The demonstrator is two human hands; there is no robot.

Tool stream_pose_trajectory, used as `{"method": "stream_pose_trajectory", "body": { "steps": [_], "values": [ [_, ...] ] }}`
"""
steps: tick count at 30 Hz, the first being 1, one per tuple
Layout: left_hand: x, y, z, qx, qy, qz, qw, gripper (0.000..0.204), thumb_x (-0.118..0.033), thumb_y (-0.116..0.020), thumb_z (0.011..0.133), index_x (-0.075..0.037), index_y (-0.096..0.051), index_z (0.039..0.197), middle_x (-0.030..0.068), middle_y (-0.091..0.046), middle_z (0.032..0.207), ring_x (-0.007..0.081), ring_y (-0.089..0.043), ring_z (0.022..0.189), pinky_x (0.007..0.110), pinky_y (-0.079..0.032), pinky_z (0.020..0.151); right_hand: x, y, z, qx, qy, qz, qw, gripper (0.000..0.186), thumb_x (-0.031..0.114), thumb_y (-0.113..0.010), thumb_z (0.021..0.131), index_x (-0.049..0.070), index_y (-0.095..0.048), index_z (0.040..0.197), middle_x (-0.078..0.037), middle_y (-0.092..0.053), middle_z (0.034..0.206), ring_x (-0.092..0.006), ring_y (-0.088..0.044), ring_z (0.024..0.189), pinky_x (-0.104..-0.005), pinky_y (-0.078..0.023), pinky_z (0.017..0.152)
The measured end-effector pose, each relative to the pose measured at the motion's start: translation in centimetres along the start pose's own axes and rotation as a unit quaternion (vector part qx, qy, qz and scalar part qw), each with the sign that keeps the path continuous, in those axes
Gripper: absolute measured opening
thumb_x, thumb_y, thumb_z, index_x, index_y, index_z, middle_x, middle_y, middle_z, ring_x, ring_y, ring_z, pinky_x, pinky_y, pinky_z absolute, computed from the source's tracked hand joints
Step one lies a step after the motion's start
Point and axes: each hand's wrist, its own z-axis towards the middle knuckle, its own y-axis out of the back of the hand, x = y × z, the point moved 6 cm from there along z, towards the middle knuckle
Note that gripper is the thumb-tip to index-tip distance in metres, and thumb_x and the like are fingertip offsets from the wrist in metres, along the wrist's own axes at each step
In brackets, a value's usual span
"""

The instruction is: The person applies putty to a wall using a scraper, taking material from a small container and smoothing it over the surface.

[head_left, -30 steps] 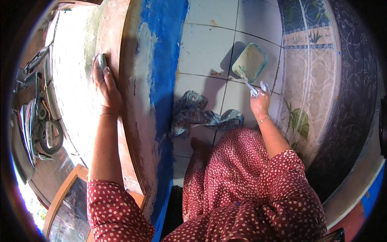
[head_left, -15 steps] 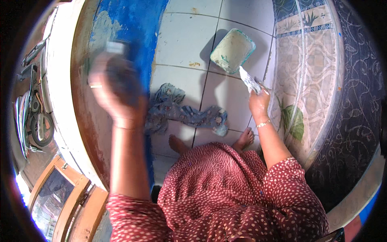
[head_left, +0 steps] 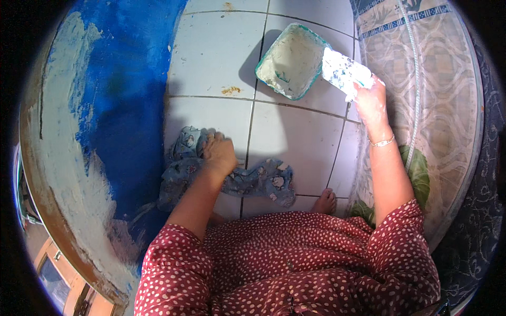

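My right hand (head_left: 371, 100) grips a flat scraper (head_left: 345, 72) thickly smeared with white paste, beside the rim of a paste tub. The tub (head_left: 274, 87) is squarish with a green rim, and pale paste coats its inside. My left hand (head_left: 220, 154) is low over a crumpled blue-grey patterned cloth (head_left: 263, 179) on the floor. Its fingers are curled, and what they hold, if anything, is hidden. A small pale edge shows beside that hand, too little to name.
At left a wall (head_left: 121, 116) is painted blue, with patches of whitish paste. Pale floor tiles (head_left: 216, 50) carry brown stains. A patterned sheet (head_left: 443, 105) with a cord hangs along the right side. My bare foot (head_left: 325, 201) stands near the cloth.
My left hand has come away from the wall, down and right to the cloth. My right hand has risen slightly, and the scraper now shows its broad, paste-covered face. The view has shifted.
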Motion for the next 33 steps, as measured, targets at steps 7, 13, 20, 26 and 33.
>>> {"method": "stream_pose_trajectory", "body": {
  "steps": [7,13,20,26,33],
  "values": [
    [-0.9,8.4,8.3,-0.192,-0.035,-0.308,0.931,0.034,-0.020,-0.060,0.078,0.003,-0.059,0.102,0.0244,-0.061,0.101,0.0384,-0.056,0.100,0.043,-0.044,0.089,2.2,0.7,6.2,0.073,0.023,0.030,0.997,0.025,0.003,-0.062,0.082,-0.005,-0.060,0.105,-0.009,-0.065,0.097,-0.0138,-0.062,0.083,-0.0266,-0.050,0.071],
    [4.3,10.8,12.1,-0.244,0.080,-0.361,0.897,0.029,-0.020,-0.057,0.079,0.001,-0.058,0.100,0.0243,-0.063,0.100,0.0390,-0.059,0.099,0.043,-0.047,0.084,6.9,-3.0,9.7,0.098,0.155,-0.111,0.977,0.019,0.006,-0.063,0.081,-0.004,-0.062,0.098,-0.008,-0.066,0.088,-0.0137,-0.063,0.077,-0.0260,-0.050,0.065],
    [1.0,21.6,2.6,-0.379,-0.066,-0.334,0.861,0.034,-0.022,-0.062,0.077,0.002,-0.058,0.101,0.0251,-0.061,0.103,0.0392,-0.058,0.098,0.042,-0.046,0.087,8.2,-5.8,9.3,0.175,0.228,-0.058,0.956,0.017,0.004,-0.062,0.080,-0.002,-0.062,0.095,-0.006,-0.066,0.085,-0.0134,-0.063,0.075,-0.0260,-0.050,0.064],
    [-5.1,28.5,-7.8,-0.416,-0.128,-0.081,0.897,0.033,-0.015,-0.057,0.077,0.004,-0.056,0.104,0.0248,-0.056,0.114,0.0398,-0.052,0.111,0.042,-0.042,0.094,9.1,-4.6,8.2,0.124,0.164,-0.043,0.978,0.017,0.002,-0.058,0.079,-0.002,-0.062,0.095,-0.008,-0.065,0.080,-0.0149,-0.060,0.059,-0.0277,-0.046,0.042],
    [-5.2,27.6,-10.7,-0.461,0.047,0.367,0.807,0.061,-0.026,-0.046,0.082,0.010,-0.040,0.130,0.0266,-0.038,0.137,0.0414,-0.027,0.133,0.058,-0.011,0.110,10.3,-1.0,6.8,0.124,0.200,-0.071,0.969,0.022,-0.004,-0.055,0.080,-0.007,-0.060,0.101,-0.011,-0.068,0.088,-0.0159,-0.066,0.075,-0.0281,-0.051,0.062]
  ]
}}
